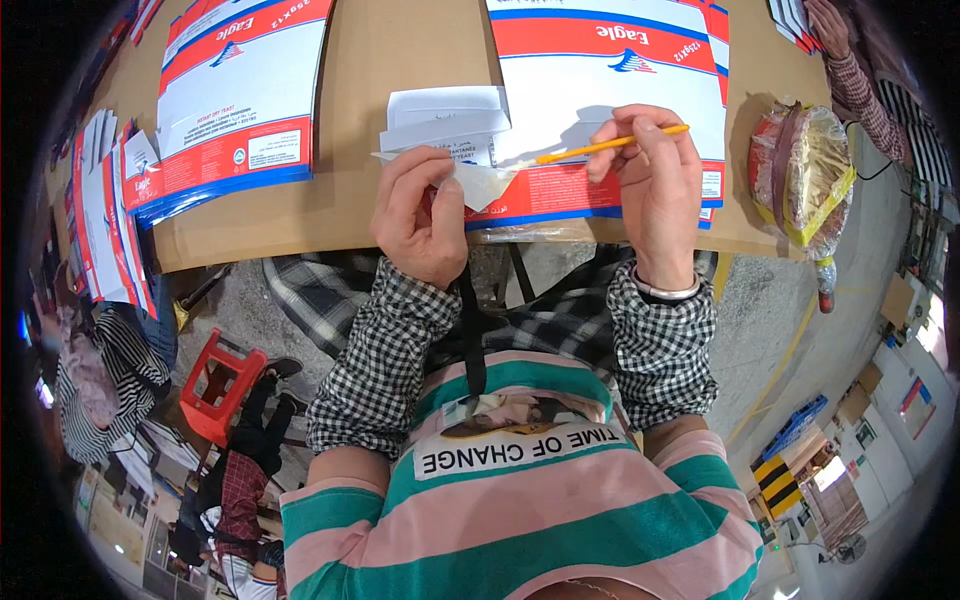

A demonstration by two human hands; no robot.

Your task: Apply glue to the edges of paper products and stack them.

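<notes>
My left hand point(418, 212) pinches a small pale piece of paper or film point(487, 187) between thumb and fingers, above the edge of a printed carton stack. In my right hand point(655, 185) is a thin yellow stick-like tool point(590, 149), held like a pen. Its pale tip points left, close to the small piece; whether they touch I cannot tell. The flat red, white and blue cartons point(605, 105) lie stacked under my right fingers. Beside them, just beyond my left hand, are white paper slips point(443, 105) with dark print.
A second carton stack point(235, 130) lies left on the brown tabletop point(400, 50), with more cartons point(105, 220) at its left edge. A clear-wrapped bundle point(805, 175) sits at the right edge. Another person's hand point(828, 28) shows far right. A red stool point(215, 385) stands below left.
</notes>
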